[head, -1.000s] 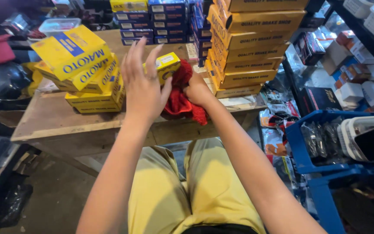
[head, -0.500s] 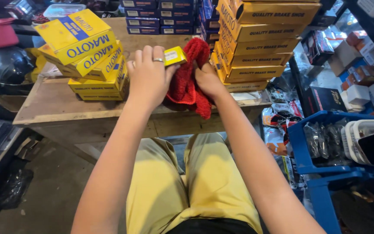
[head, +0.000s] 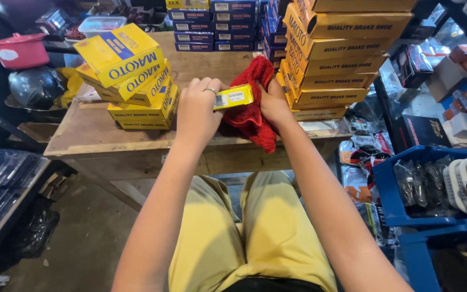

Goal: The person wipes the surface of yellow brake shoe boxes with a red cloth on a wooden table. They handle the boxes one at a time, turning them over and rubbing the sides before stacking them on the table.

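- The left hand (head: 198,111) is closed around 1 end of a small yellow box (head: 233,98), fingers curled over the top edge; a ring sits on 1 finger.
- The right hand (head: 274,103) grips a red cloth (head: 252,103) and presses it against the far side and the other end of the small yellow box.
- The small yellow box is held level between both hands, above the front edge of the wooden table (head: 90,135), with a white label facing the camera.
- The red cloth bunches upward behind the box and hangs down below it, its lower end reaching the table's front edge.
- To the left of the left hand, a stack of yellow boxes (head: 131,81) stands on the table; the top box is tilted and turned askew from those under it.
- To the right of the right hand, a taller stack of flat yellow cartons (head: 341,59) rises beyond the top of the frame.
- Behind both stacks, at the far side of the table, stands a row of dark blue boxes (head: 212,24).
- The person's legs in yellow trousers (head: 255,232) appear below the table edge.
- At far left, a red lidded container (head: 20,51) sits above a dark helmet (head: 33,86).
- At right, a blue crate (head: 406,211) holds bagged parts.
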